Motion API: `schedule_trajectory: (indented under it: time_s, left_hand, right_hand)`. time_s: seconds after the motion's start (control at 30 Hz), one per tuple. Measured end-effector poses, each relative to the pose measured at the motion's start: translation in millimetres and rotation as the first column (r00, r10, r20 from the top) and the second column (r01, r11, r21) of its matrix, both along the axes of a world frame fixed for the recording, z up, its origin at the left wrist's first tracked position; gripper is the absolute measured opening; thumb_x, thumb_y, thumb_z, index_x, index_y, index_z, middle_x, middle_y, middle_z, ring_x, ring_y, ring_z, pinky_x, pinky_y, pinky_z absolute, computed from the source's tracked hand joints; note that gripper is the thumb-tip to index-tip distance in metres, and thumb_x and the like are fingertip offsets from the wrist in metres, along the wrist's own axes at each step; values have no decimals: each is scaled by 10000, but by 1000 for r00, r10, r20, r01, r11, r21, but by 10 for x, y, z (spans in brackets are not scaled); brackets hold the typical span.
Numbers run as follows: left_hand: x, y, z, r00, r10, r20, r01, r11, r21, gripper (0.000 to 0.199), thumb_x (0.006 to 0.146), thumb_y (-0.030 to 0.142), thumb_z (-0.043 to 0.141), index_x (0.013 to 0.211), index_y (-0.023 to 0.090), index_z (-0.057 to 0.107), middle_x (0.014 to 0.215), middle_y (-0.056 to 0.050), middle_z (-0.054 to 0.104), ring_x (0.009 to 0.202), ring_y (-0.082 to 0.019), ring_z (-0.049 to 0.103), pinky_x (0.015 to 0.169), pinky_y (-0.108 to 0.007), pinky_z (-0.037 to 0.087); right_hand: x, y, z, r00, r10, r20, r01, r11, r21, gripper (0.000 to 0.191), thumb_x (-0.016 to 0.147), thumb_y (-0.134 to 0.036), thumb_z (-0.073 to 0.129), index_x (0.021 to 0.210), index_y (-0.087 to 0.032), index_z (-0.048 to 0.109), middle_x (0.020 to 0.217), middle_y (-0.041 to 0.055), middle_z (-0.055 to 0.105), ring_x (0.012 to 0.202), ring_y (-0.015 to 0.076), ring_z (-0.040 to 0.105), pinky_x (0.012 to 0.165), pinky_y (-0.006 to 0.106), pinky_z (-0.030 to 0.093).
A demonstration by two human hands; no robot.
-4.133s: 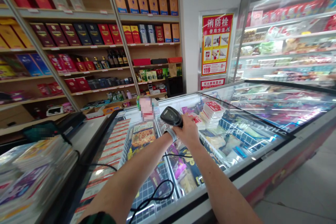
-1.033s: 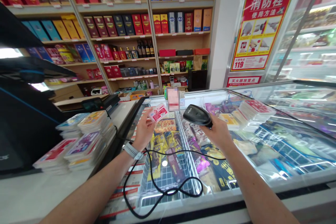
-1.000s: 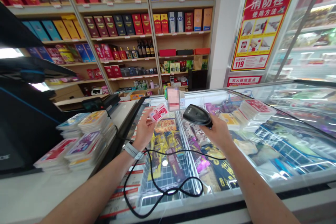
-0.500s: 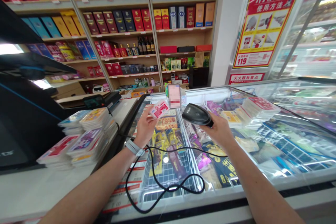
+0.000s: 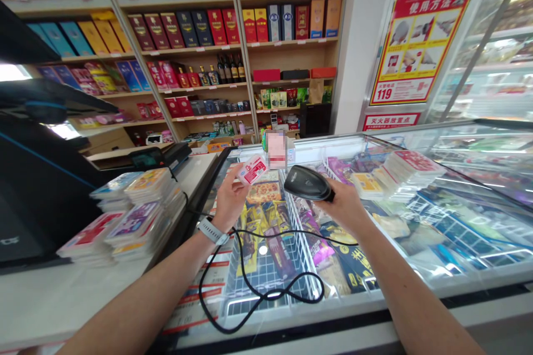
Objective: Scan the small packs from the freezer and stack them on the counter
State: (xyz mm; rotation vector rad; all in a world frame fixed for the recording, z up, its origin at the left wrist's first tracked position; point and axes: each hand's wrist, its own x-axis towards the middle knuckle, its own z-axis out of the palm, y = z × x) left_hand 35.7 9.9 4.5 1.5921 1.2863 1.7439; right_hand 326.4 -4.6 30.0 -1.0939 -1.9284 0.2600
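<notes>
Between the fingers of my left hand is a small flat red-and-white pack, tilted with its printed side toward me. My right hand is wrapped round the handle of a black barcode scanner, whose head points left toward the pack. A gap separates scanner and pack. The scanner's black cable lies looped on the freezer's glass top, beneath both hands. A grey watch sits on my left wrist.
Stacks of similar flat packs stand on the counter at left, beside a dark machine. Another stack sits on the glass-topped freezer at right. Frozen goods in wire baskets show through the glass. Shelves with boxes and bottles line the back.
The scanner in my right hand has shifted slightly left, closer to the pack. My left hand and its pack are almost where they were.
</notes>
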Motion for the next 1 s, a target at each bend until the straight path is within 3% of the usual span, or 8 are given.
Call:
schedule_trajectory:
  time_s: [0.57, 1.0]
  left_hand:
    - [7, -21, 17, 1000, 18, -21, -19, 1000, -1, 653, 746, 222, 692, 1367, 210, 490, 1157, -103, 660, 905, -187, 692, 780, -264, 555]
    - [16, -33, 29, 999, 35, -42, -35, 999, -4, 644, 757, 228, 686, 1369, 217, 485, 1183, -101, 653, 888, -173, 690, 763, -250, 556]
  right_hand:
    - [3, 22, -34, 996, -28, 90, 24, 999, 48, 302, 736, -271, 665, 1031, -209, 679, 899, 34, 718, 797, 205, 654, 701, 283, 453]
    - [-4, -9, 8, 996, 21, 83, -20, 1000, -19, 361, 754, -263, 647, 1110, -200, 642, 979, 61, 705, 887, 229, 652, 777, 320, 470]
